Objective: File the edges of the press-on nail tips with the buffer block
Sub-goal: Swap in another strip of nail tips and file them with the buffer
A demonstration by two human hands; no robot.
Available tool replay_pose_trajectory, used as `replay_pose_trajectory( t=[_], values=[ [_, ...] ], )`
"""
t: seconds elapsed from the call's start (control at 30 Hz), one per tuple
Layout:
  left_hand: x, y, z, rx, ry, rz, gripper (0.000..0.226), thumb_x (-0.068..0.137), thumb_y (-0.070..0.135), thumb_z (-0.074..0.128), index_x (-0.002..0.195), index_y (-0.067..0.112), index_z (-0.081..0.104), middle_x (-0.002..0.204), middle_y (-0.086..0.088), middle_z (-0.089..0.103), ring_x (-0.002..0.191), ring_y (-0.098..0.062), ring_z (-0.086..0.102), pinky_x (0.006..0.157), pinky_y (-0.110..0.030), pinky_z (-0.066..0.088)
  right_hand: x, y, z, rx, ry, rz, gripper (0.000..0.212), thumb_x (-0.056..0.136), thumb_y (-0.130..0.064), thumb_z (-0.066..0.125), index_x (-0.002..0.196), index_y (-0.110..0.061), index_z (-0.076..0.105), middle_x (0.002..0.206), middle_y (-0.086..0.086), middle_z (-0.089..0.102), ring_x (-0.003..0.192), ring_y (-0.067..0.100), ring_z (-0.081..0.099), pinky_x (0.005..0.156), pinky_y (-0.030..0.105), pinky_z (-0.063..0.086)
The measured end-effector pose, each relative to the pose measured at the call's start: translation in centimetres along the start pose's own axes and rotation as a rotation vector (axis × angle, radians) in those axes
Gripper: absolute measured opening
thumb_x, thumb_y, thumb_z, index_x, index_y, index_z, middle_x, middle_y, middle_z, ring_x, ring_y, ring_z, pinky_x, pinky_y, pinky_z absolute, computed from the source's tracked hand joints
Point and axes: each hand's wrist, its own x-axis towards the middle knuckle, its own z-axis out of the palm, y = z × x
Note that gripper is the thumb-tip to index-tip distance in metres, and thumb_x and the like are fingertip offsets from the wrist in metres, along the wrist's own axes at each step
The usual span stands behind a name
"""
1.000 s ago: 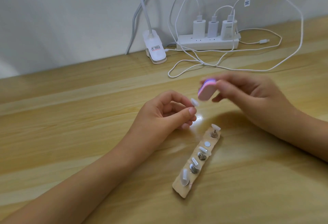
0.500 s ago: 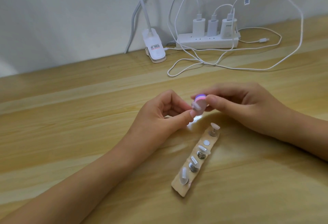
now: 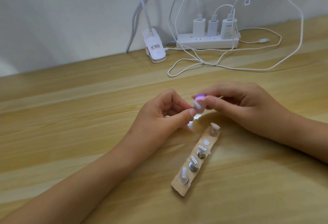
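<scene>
**A:** Left grip pinches one nail tip. Right grip holds the buffer block against its edge, above the desk.

**B:** How far along?

**A:** Partway, I'd judge. Four other tips stand on the holder strip, near right, and one spot there is vacant. Whether those are filed, I can't tell.

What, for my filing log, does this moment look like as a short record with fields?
left hand: pinches one nail tip
right hand: grips the buffer block
contact: tip appears pressed against the block's face
holder strip: on the table, four mounted tips, one bare pad
background: power strip, clip lamp
</scene>
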Motion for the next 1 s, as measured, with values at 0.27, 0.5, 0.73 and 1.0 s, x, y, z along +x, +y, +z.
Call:
replay_pose_trajectory(
  t=[0.27, 0.5, 0.73, 1.0],
  values=[
    [-0.01, -0.04, -0.04, 0.005, 0.000, -0.007, 0.017, 0.083, 0.012, 0.076, 0.074, 0.020, 0.064, 0.066, 0.009, 0.066, 0.060, -0.006, 0.059, 0.063, -0.017, 0.048, -0.03, -0.01, -0.15, 0.057, 0.079, 0.000, 0.022, 0.095, -0.028, 0.055, 0.111, -0.022, 0.068, 0.105, -0.004, 0.071, 0.098, 0.008, 0.066, 0.082, 0.019, 0.052],
    [0.05, 0.06, -0.04, -0.062, 0.011, -0.027, 0.010, 0.085, 0.008, 0.072, 0.084, 0.013, 0.064, 0.070, 0.003, 0.069, 0.063, -0.009, 0.062, 0.067, -0.019, 0.052, -0.10, -0.11, 0.00, 0.251, 0.107, 0.015, 0.027, 0.096, -0.022, 0.053, 0.118, -0.014, 0.065, 0.116, 0.004, 0.070, 0.108, 0.016, 0.067, 0.088, 0.029, 0.056],
    [0.06, -0.04, -0.19, -0.049, -0.009, -0.046, 0.007, 0.087, 0.009, 0.071, 0.090, 0.016, 0.071, 0.078, -0.001, 0.072, 0.069, -0.009, 0.064, 0.069, -0.021, 0.054, 0.04, -0.02, 0.08, 0.297, 0.086, 0.038, 0.028, 0.094, -0.018, 0.052, 0.119, -0.011, 0.064, 0.117, 0.006, 0.070, 0.107, 0.013, 0.068, 0.087, 0.025, 0.055],
    [0.02, -0.01, -0.09, -0.026, -0.019, -0.061, 0.008, 0.086, 0.014, 0.073, 0.083, 0.021, 0.069, 0.084, -0.008, 0.075, 0.081, -0.018, 0.071, 0.079, -0.026, 0.058, -0.24, -0.19, 0.04, 0.280, -0.019, 0.054, 0.033, 0.086, -0.028, 0.061, 0.118, -0.017, 0.061, 0.110, 0.004, 0.068, 0.108, 0.015, 0.067, 0.093, 0.027, 0.053]
  ],
)
